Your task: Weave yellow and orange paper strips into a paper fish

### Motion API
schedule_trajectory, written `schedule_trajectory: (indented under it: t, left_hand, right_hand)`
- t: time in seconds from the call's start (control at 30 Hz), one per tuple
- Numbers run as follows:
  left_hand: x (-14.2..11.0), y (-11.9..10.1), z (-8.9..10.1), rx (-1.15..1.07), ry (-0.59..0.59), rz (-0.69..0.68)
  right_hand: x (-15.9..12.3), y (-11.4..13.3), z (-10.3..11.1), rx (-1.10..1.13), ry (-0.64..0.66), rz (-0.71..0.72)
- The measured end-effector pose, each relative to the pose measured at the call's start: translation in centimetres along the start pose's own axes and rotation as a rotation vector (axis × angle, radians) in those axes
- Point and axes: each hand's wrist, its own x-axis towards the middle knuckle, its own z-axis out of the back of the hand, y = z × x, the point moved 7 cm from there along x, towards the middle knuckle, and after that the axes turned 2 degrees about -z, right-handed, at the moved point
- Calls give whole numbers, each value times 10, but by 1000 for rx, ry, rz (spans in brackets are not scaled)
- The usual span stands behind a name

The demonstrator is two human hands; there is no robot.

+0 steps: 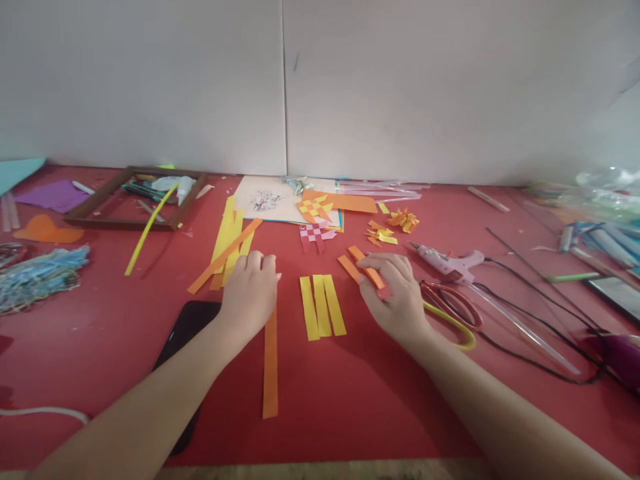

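My left hand [250, 290] is closed, fingers curled down at the top end of a long orange paper strip [270, 373] that runs toward the table's front edge. Its fingertips are partly hidden. On the right, my right hand [393, 297] pinches a short orange strip [367, 267] between thumb and fingers; a second short orange strip [349, 268] lies beside it. Between the hands, three short yellow strips [323, 307] lie side by side on the red table [345, 407]. Beyond my left hand, longer yellow strips [225, 233] lie under a slanting orange strip [225, 257].
A black phone [187, 327] lies under my left forearm. Red-and-yellow-handled scissors [467, 337] and a pink glue gun [450, 265] with its cord sit by my right hand. Woven paper fish [316, 233] lie at the back. A brown frame [120, 223] stands back left.
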Motion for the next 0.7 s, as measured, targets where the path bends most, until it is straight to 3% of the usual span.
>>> schedule_trajectory:
  t: [0.17, 0.33, 0.4, 0.47, 0.57, 0.63, 0.7]
  left_hand:
    - [2, 3, -3, -50, -2, 5]
    - [1, -1, -1, -247, -9, -3]
    - [0, -7, 2, -484, 10, -15]
    - [-2, -13, 3, -883, 75, -2]
    - [-4, -20, 0, -1269, 186, 87]
    - [-4, -21, -2, -1345, 172, 132]
    - [-3, -21, -3, -1374, 135, 149]
  right_hand:
    - [1, 2, 0, 30, -4, 16]
    - [0, 9, 4, 118, -9, 13]
    - [-2, 12, 3, 211, 23, -3]
    - [-5, 19, -2, 321, 94, 18]
    - [-12, 45, -8, 401, 204, 241]
    - [-19, 64, -10, 390, 251, 418]
    - [-25, 77, -13, 352, 298, 502]
